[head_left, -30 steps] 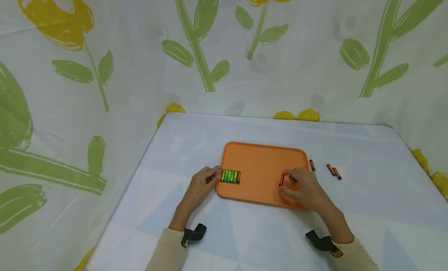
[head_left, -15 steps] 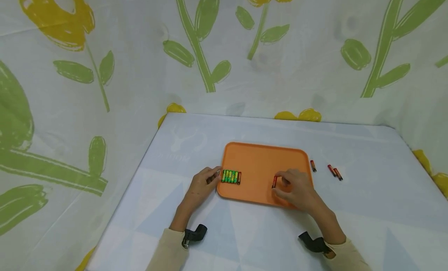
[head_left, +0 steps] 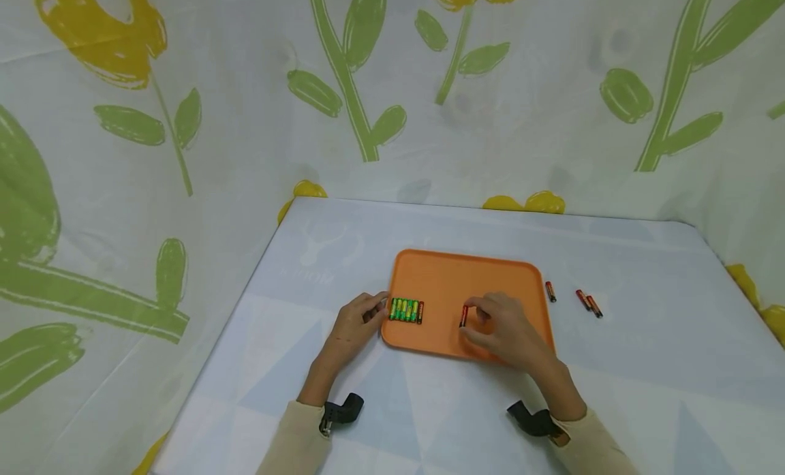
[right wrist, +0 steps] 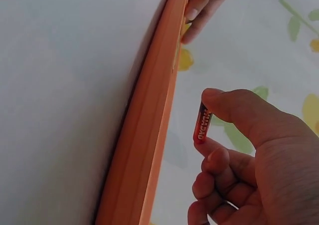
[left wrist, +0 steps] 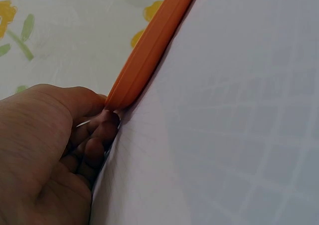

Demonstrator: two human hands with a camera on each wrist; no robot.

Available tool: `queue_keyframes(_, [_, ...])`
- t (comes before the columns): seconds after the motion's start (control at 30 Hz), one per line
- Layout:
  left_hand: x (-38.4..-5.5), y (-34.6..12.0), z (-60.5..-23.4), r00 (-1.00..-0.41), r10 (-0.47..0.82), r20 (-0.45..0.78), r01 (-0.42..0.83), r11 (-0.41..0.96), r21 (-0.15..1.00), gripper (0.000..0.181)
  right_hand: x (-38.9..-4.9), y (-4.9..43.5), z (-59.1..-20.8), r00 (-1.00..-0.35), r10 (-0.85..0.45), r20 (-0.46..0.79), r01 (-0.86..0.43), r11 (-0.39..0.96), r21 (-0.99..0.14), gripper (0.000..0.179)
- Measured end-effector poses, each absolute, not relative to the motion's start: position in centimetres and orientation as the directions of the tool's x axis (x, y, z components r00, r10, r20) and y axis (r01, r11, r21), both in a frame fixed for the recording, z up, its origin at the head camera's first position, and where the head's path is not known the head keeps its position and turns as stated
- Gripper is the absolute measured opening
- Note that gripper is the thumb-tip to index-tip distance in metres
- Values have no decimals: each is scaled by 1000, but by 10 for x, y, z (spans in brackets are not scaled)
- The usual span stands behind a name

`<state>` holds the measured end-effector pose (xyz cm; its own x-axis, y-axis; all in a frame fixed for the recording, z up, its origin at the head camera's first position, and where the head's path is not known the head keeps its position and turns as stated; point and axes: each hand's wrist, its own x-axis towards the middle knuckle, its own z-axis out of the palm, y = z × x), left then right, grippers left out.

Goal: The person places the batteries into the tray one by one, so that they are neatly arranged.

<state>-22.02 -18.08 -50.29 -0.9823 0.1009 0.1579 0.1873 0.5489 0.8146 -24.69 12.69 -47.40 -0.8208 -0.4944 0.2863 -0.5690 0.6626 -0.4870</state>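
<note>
My right hand (head_left: 505, 328) pinches a red and black battery (right wrist: 203, 122) end to end between thumb and a finger, above the orange tray (head_left: 454, 277). My left hand (head_left: 356, 323) holds the tray's left rim, its thumb on the edge and its fingers curled below, as the left wrist view shows (left wrist: 55, 140). Inside the tray, by that rim, lies a row of several green and yellow batteries (head_left: 403, 309). One red and black battery (head_left: 420, 313) closes the row on its right side.
Right of the tray, one red battery (head_left: 550, 292) lies near its edge. Farther right, two red batteries (head_left: 589, 303) lie side by side on the pale patterned tabletop (head_left: 638, 366). A flower-print curtain (head_left: 233, 120) stands behind and to the left.
My right hand has moved left over the tray with the battery, toward the row. The left hand stays at the rim, and the other batteries lie as before.
</note>
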Motion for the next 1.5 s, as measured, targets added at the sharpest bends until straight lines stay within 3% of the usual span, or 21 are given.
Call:
queue_keyframes(0.77, [-222,-181,-506,-981,100,167,194,557,808,38,-254,96,-478,-824,-536,185,-549,673,-496,38])
queue_keyframes(1.5, [-221,-180,-503,-983,96,156,183,541,821,39,-262,77,-482,-804,-563,192,-577,662,-477,42])
